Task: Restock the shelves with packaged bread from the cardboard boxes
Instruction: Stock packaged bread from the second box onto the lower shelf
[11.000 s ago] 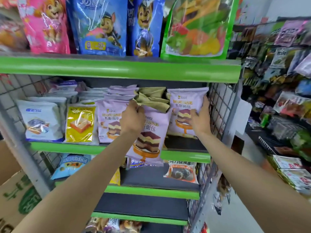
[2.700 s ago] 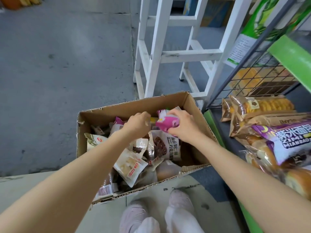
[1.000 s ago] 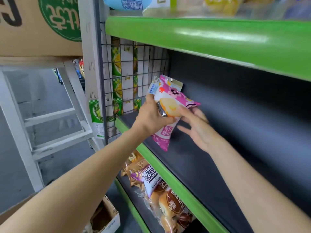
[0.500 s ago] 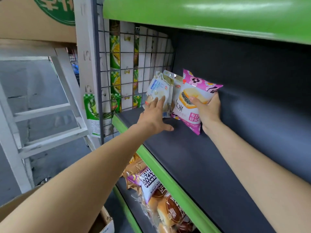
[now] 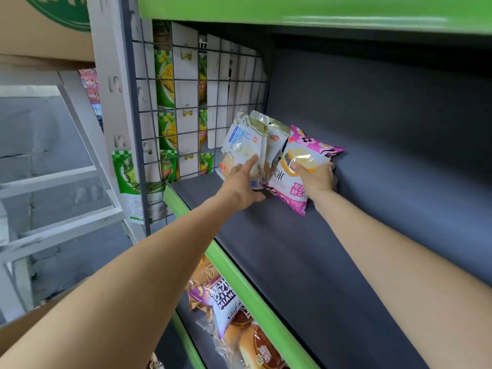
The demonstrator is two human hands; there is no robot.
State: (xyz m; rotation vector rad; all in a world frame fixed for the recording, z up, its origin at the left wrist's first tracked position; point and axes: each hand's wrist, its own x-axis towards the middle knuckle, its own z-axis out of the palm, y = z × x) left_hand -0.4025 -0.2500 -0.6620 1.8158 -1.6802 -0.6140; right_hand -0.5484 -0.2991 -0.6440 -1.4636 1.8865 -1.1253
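Note:
A pink and white bread packet (image 5: 298, 179) stands tilted on the dark shelf (image 5: 306, 262) near its back left corner. My right hand (image 5: 316, 179) grips it, thumb on its front and fingers behind. Just left of it stand two white bread packets (image 5: 245, 147) leaning against the wire grid. My left hand (image 5: 243, 182) presses straight fingers against the front white packet. A corner of the cardboard box (image 5: 26, 323) shows at the lower left.
A green shelf edge (image 5: 239, 283) runs along the front, another green shelf (image 5: 319, 14) overhead. The wire grid side panel (image 5: 186, 102) closes the left end. Bread packs (image 5: 234, 320) lie on the shelf below. A white ladder frame (image 5: 53, 182) stands left.
My right hand has set the pink packet lower and closer to the back panel beside the white packets. My left hand stays pressed on the white packet.

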